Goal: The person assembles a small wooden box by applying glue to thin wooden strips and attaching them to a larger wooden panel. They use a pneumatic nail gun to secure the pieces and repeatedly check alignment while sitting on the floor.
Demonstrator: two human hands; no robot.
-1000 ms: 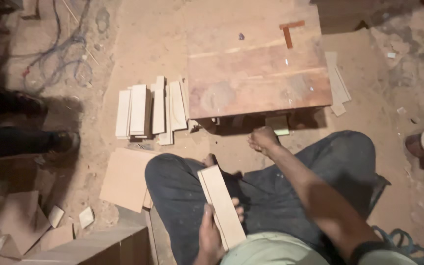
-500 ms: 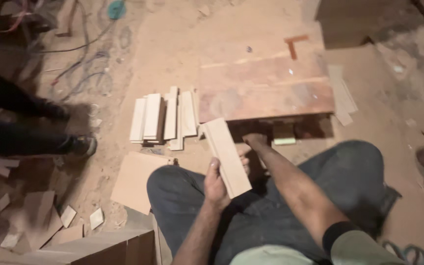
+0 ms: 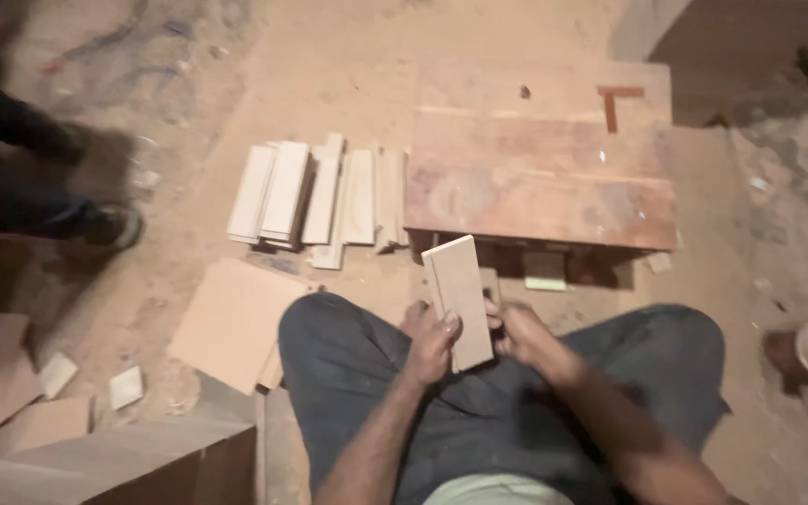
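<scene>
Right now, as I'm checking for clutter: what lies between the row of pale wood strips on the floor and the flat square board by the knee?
In the head view, only bare dusty floor separates the pale wood strips from the square board.

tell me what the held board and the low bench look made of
Board, held in both hands: pale, matte, even tan with no clear grain, so likely unfinished plywood or fibreboard. Bench: reddish-brown solid wood planks, worn and dusty, with visible streaks and a board seam.
</scene>
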